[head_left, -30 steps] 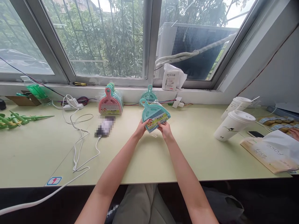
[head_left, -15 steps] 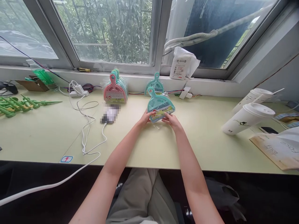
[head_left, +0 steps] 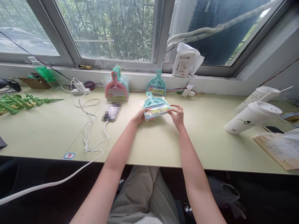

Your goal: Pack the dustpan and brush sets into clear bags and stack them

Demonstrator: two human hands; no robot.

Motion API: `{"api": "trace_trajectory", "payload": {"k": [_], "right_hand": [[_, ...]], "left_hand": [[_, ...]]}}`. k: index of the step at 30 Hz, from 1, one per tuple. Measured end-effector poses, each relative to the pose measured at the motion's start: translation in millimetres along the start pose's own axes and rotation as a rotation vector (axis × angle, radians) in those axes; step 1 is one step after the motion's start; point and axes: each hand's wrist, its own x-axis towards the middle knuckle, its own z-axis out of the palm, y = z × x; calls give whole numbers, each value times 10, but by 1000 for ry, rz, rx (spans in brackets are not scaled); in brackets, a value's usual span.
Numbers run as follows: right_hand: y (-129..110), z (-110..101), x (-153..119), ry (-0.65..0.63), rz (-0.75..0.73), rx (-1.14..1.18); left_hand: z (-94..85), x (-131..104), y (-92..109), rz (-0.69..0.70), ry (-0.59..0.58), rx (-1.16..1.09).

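Note:
Between my hands is a teal dustpan and brush set [head_left: 156,105] in clear plastic wrap with a printed label, tilted with its handle pointing away from me. My left hand [head_left: 140,116] grips its left edge, the thumb on top. On the right edge my right hand [head_left: 177,114] pinches the wrap or rim between thumb and fingers. Behind it, a second teal dustpan set [head_left: 157,86] leans upright against the wall. To the left stands a row of wrapped dustpan sets [head_left: 116,88], a pink one in front and teal ones behind.
A phone-like item [head_left: 112,112], blurred out, lies left with a white cable [head_left: 87,130]. Green plastic parts [head_left: 21,102] and a green bottle [head_left: 46,74] are far left. White cups [head_left: 253,116] and a paper bag [head_left: 275,149] stand right. A white package [head_left: 185,62] rests on the sill.
The held dustpan set has tipped flatter, its handle leaning away. My right hand has moved up along its right edge, and its fingers now pinch there. The view has shifted slightly.

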Motion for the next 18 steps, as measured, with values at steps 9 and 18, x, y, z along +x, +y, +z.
{"api": "trace_trajectory", "payload": {"k": [9,18], "right_hand": [[233,121,-57,-30,273,221],[343,146,28,-4,516,637]], "left_hand": [[93,-100,-14,36,-193,199],[364,-197,148,253,-53,376]]}}
